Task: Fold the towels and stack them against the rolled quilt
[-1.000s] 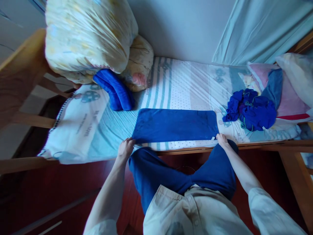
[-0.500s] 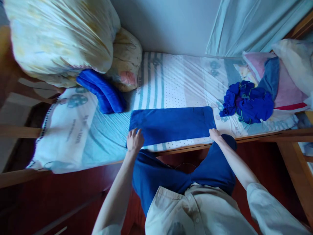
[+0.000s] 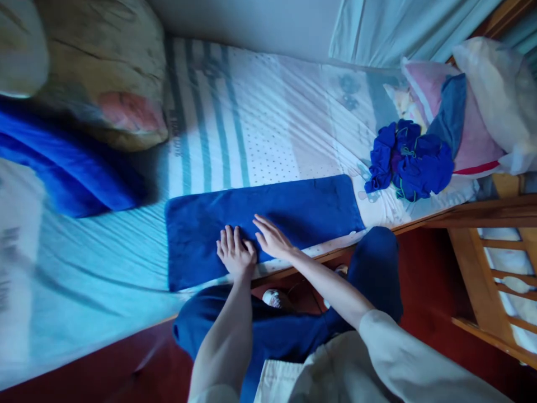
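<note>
A blue towel (image 3: 293,207) folded into a long strip lies flat on the bed sheet (image 3: 260,129) near the bed's front edge. My left hand (image 3: 235,254) rests flat on the towel's near middle with the fingers stretched out. Just to its right, my right hand (image 3: 272,238) also lies flat on the towel, fingers spread. Neither hand holds anything. My arms reach in from below, over my blue trousers (image 3: 369,263).
A crumpled blue cloth (image 3: 409,165) sits at the right by pink and white pillows (image 3: 482,112). A folded blue towel (image 3: 71,173) lies at the left under a patterned bundle of bedding (image 3: 104,84). A wooden bed frame (image 3: 482,212) runs along the front and right.
Both hands left the towel's two end corners and came together onto its middle, flat. The camera swung left and closer, so the towel now looks tilted.
</note>
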`<state>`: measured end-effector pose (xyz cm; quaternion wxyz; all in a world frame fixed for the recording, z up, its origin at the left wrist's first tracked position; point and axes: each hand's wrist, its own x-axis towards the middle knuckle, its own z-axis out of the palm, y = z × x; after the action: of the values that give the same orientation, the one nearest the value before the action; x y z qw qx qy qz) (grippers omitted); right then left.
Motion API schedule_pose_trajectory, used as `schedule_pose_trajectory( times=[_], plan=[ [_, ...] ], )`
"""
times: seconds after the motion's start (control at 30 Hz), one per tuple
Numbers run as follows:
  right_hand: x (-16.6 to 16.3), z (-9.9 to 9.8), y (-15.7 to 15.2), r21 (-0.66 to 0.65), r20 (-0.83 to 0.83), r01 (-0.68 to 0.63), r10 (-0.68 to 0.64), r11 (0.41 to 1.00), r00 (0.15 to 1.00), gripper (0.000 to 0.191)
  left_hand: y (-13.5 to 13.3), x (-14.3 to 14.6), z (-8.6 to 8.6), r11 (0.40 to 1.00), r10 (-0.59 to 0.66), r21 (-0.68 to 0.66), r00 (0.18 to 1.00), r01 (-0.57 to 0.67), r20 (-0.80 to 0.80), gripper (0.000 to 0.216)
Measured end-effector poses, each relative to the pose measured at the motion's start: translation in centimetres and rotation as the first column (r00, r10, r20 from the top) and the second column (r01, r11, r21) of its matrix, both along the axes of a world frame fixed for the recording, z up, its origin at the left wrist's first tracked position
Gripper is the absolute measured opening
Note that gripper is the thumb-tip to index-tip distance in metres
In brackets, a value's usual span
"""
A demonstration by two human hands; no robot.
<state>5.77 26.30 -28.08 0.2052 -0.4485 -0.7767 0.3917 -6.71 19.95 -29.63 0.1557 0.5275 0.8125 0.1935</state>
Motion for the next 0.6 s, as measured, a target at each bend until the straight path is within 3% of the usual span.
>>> schedule_pose_trajectory(
  times=[0.2,0.37,0.6],
  plan=[
    [-1.0,-2.9,-0.1,0.079,0.066,-0.119,0.114,0.99,0.991,0.053,0.2,-0.1,-0.4,1.0,0.0,-0.018,1.0,0.0,0.004,0.064],
    [0.1,-3.1,0.3,0.119,0.06,-0.154,0.147,0.981,0.987,0.05,0.2,-0.2,-0.5,0.999,0.0,-0.035,1.0,-0.001,-0.029,0.064],
    [4.5,-3.5,1.6,0.096,0.056,0.011,-0.016,0.995,0.998,0.052,-0.2,-0.4,-1.1,0.998,-0.024,-0.056,0.995,0.019,-0.094,0.069]
  ],
)
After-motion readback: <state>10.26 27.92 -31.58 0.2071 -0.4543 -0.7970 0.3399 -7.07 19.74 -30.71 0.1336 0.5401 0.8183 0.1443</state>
